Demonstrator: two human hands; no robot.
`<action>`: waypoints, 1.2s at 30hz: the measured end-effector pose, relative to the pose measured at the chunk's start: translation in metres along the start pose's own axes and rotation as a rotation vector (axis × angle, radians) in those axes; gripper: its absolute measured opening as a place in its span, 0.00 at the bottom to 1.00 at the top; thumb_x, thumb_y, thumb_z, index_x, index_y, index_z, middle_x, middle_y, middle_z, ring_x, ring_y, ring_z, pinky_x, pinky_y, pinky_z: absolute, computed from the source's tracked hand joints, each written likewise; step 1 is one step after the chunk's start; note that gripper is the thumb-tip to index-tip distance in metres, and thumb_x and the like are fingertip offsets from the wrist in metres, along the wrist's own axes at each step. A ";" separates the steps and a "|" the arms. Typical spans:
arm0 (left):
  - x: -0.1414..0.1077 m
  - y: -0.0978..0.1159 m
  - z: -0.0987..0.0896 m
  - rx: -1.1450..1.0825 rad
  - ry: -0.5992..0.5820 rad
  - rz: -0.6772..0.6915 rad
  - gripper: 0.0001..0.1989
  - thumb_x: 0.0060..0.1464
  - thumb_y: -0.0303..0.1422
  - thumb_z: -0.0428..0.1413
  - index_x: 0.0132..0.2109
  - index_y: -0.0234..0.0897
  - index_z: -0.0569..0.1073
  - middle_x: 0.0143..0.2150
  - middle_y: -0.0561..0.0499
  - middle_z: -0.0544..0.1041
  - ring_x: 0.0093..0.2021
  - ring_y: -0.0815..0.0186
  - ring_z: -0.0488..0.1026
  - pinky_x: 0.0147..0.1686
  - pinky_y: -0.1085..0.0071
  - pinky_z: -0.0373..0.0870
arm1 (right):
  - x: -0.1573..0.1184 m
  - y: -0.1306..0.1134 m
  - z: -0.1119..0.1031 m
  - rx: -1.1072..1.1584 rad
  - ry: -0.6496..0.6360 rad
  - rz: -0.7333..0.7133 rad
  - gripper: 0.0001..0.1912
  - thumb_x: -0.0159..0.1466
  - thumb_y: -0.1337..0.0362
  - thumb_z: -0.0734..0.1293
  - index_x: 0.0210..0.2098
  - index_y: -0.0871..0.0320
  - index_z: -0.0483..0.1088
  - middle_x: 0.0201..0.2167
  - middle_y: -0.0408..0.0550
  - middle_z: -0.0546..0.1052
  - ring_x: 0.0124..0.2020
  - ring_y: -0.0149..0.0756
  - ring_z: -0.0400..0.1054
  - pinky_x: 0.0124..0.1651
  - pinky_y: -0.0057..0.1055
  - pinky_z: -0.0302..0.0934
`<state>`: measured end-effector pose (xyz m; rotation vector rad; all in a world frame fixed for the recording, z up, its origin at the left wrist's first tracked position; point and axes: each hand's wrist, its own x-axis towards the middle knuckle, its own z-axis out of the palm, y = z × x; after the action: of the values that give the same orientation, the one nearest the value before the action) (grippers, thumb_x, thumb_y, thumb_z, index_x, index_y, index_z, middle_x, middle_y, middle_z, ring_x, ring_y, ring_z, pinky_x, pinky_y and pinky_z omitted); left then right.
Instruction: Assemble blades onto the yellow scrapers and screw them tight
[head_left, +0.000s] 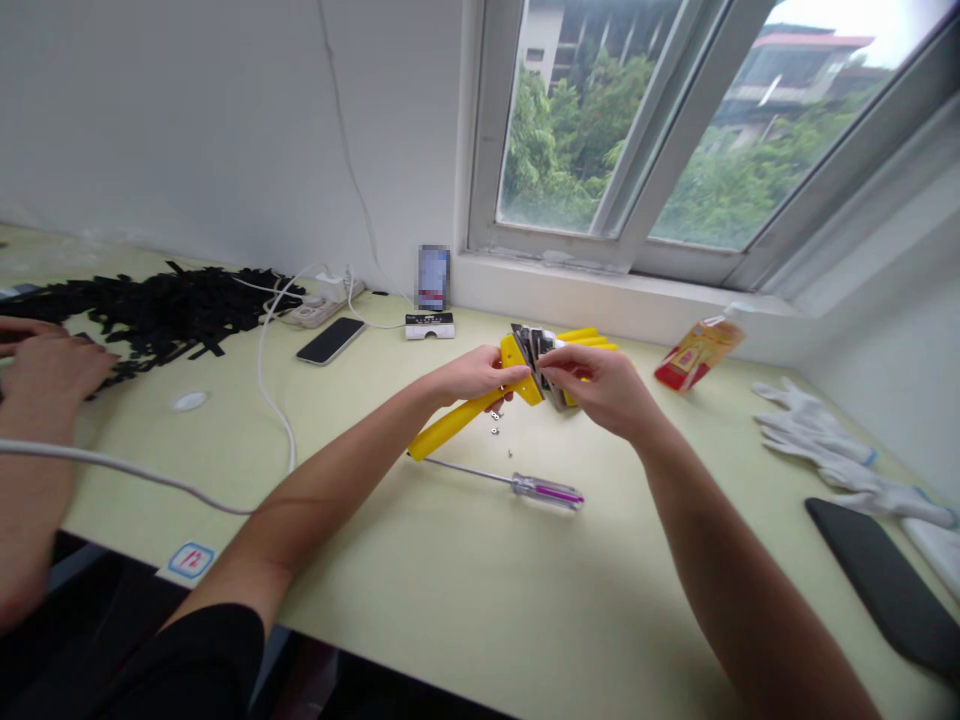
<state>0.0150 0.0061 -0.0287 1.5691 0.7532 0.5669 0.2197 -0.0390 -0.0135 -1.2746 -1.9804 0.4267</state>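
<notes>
My left hand is closed around a yellow scraper near its wide head, the handle slanting down to the left. My right hand is at the head's other side, thumb and fingertips pinched together; whatever they hold is too small to make out. Just behind the hands lie more scrapers with yellow handles, partly hidden. Under the held scraper, several small metal screws or nuts are scattered on the table. A screwdriver with a clear and purple handle lies in front of them, its shaft pointing left.
On the pale table stand a propped phone and a tilted orange bottle. White gloves and a dark flat object are at right. Left are a phone, cables, black strips and another person's hand.
</notes>
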 end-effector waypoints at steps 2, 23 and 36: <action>0.000 -0.001 0.003 0.013 -0.015 -0.005 0.16 0.57 0.42 0.59 0.31 0.33 0.71 0.23 0.48 0.72 0.18 0.68 0.69 0.19 0.72 0.67 | -0.001 -0.006 0.003 -0.022 0.012 -0.016 0.10 0.62 0.60 0.67 0.38 0.56 0.79 0.32 0.46 0.81 0.31 0.35 0.72 0.37 0.32 0.64; -0.002 -0.001 0.015 0.124 -0.105 0.038 0.13 0.57 0.40 0.57 0.30 0.35 0.70 0.24 0.49 0.72 0.19 0.68 0.70 0.20 0.72 0.68 | -0.001 -0.008 0.015 -0.036 0.048 -0.082 0.05 0.61 0.63 0.67 0.35 0.55 0.76 0.30 0.44 0.68 0.31 0.33 0.61 0.36 0.32 0.57; 0.000 -0.008 0.015 0.173 -0.180 -0.022 0.10 0.57 0.37 0.55 0.34 0.33 0.70 0.25 0.53 0.71 0.20 0.70 0.70 0.20 0.73 0.67 | -0.001 0.008 0.030 0.517 -0.127 0.145 0.28 0.58 0.60 0.70 0.55 0.53 0.60 0.33 0.41 0.68 0.29 0.32 0.67 0.30 0.31 0.63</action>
<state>0.0251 -0.0040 -0.0385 1.7431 0.6957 0.3462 0.2030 -0.0330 -0.0391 -1.0746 -1.7214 1.0378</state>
